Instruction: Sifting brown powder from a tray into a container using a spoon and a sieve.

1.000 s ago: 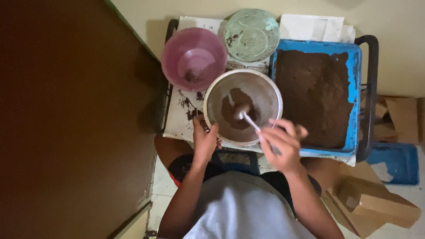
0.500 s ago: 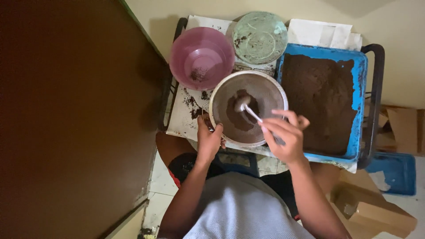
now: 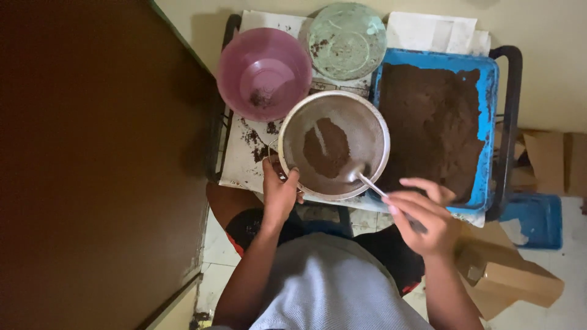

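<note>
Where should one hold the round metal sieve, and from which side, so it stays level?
Grip the metal sieve at its near-left rim, coming from the person's side, as the left hand does now. That edge is free, while the pink bowl and blue tray crowd the other sides.

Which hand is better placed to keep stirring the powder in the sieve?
Right. The right hand already holds the spoon, whose bowl sits in the sieve beside the powder. The left hand grips the rim.

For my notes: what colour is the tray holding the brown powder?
The tray is bright blue, seen in the head view.
</note>
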